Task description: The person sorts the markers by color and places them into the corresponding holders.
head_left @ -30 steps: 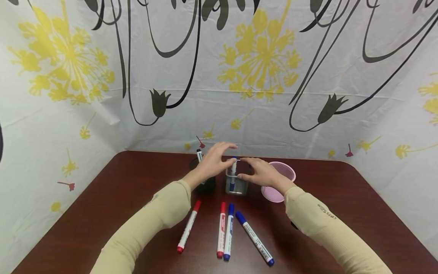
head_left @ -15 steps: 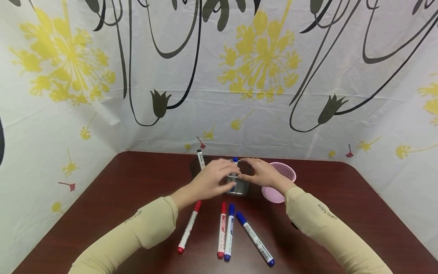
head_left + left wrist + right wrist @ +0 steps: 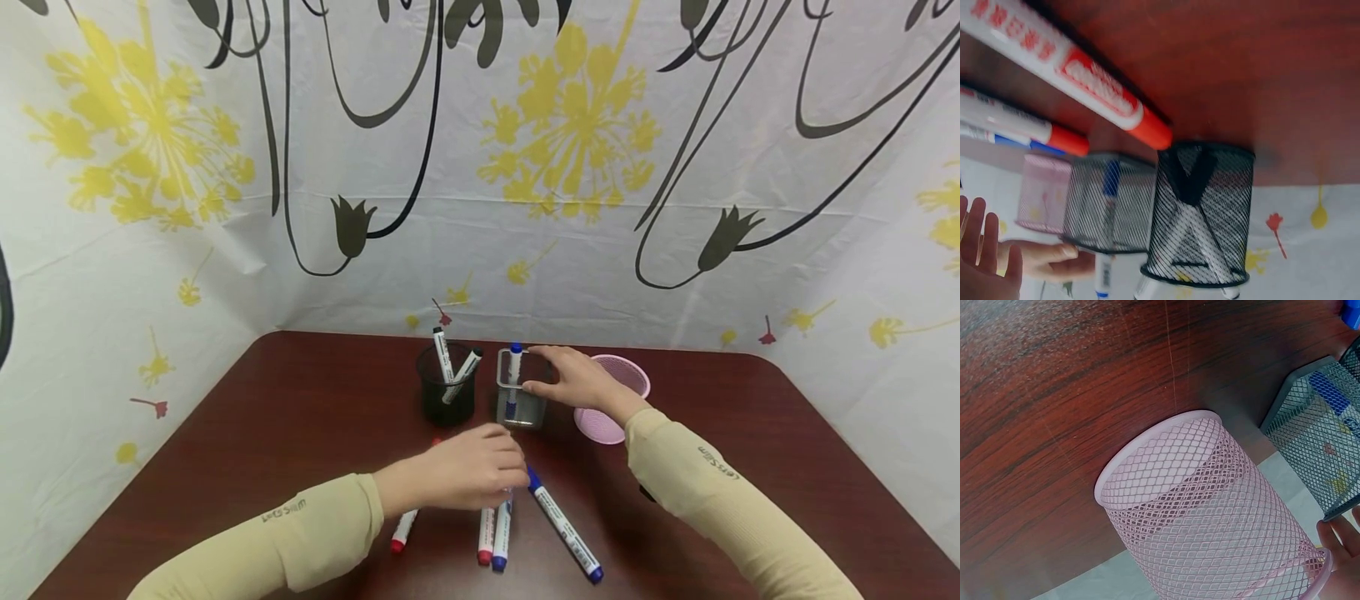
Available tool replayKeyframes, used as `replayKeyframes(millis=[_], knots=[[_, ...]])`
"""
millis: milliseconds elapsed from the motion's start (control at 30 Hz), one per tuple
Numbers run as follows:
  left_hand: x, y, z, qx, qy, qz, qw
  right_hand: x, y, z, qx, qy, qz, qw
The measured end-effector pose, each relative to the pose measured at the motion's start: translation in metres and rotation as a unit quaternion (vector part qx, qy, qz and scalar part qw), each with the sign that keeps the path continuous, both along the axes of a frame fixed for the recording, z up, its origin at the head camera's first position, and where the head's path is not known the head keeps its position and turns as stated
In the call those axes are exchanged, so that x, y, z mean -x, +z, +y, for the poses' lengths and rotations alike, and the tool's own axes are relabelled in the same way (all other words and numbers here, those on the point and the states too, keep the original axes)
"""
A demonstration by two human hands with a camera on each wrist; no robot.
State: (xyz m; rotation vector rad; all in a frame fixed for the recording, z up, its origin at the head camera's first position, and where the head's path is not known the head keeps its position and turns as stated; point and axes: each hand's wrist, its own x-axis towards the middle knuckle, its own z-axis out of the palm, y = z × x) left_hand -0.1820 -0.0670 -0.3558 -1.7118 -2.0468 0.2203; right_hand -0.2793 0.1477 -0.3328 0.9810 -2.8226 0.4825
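My left hand (image 3: 465, 468) hovers over the markers lying on the table, covering the upper parts of a red marker (image 3: 486, 537) and a blue marker (image 3: 502, 537). In the left wrist view its fingers (image 3: 990, 240) are spread, with nothing between them. My right hand (image 3: 576, 379) holds the grey mesh pen holder (image 3: 531, 412) by its rim, thumb at the front and fingers at the back. Inside that holder a blue-capped marker (image 3: 515, 367) stands upright. Another red marker (image 3: 403, 532) lies to the left, and a second blue marker (image 3: 564, 533) lies slanted to the right.
Left of the grey holder stands a black mesh pen holder (image 3: 435, 408) with two black-capped markers (image 3: 444, 354) leaning in it. A pink mesh pen holder (image 3: 600, 427) stands to the right, close to my right wrist. Patterned cloth (image 3: 420, 283) hangs behind the dark red table (image 3: 322, 392).
My left hand has come down and toward me, from beside the grey pen holder to above the markers on the table. My right hand has stayed at the holder's rim.
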Motion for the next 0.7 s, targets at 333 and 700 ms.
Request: replayKeyframes(millis=[333, 700], knots=[[-0.011, -0.02, 0.003, 0.083, 0.004, -0.049, 0.9954, -0.001, 0.001, 0.0, 0.002, 0.002, -0.003, 1.0], [-0.014, -0.029, 0.007, 0.091, 0.003, -0.024, 0.9956, 0.0, 0.0, 0.0, -0.001, -0.002, -0.002, 1.0]])
